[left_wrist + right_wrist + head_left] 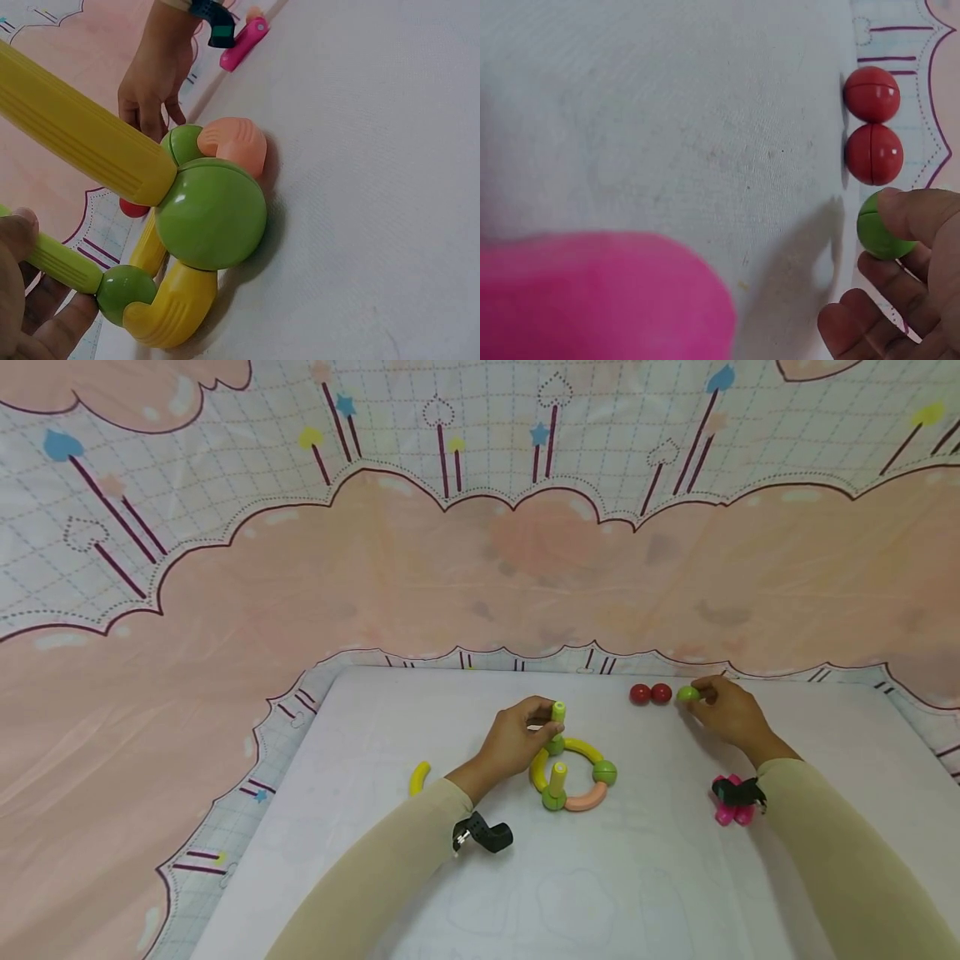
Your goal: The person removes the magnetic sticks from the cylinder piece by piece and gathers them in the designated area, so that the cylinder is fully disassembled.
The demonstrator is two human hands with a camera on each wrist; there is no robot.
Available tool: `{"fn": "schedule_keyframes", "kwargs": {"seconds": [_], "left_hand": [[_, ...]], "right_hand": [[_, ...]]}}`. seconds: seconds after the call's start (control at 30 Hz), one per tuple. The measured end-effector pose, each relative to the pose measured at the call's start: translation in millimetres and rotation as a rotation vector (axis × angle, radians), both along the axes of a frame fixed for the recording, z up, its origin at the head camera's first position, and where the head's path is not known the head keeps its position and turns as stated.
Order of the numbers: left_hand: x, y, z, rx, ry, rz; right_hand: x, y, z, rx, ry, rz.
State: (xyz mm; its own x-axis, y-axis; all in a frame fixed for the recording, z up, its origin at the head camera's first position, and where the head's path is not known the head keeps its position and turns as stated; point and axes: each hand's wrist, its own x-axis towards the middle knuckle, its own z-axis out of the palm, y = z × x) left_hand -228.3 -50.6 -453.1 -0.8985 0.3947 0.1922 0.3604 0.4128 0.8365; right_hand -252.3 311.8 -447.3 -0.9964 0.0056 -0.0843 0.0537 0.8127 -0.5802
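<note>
On the white table stands a ring of toy parts: yellow curved tubes (583, 748), a salmon curved tube (587, 799) and green balls (604, 772). A yellow rod (558, 778) rises from its near ball. At the far ball, my left hand (513, 737) pinches an upright light green rod (64, 264), whose lower end meets the ball in the left wrist view. Toward the table's far edge, my right hand (729, 710) pinches a separate green ball (877, 229) between thumb and fingers. Beside it sit two red balls (874, 154), touching each other.
A loose yellow curved tube (420, 777) lies left of the ring, near my left sleeve. Pink parts (726, 815) lie under my right wrist, partly hidden by the black wrist strap (738, 792). A patterned cloth (465, 577) hangs behind the table (600, 893).
</note>
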Motion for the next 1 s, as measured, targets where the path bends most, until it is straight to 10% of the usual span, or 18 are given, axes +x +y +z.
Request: {"fn": "schedule_keyframes", "kwargs": {"seconds": [0.63, 1.0], "left_hand": [[0.5, 1.0, 0.5, 0.017, -0.036, 0.007], [2.9, -2.4, -2.0, 0.064, -0.051, 0.015]], "right_hand": [[-2.2, -6.6, 2.9, 0.021, -0.041, 0.015], [12.1, -45.6, 29.0, -0.055, 0.185, 0.020]]}}
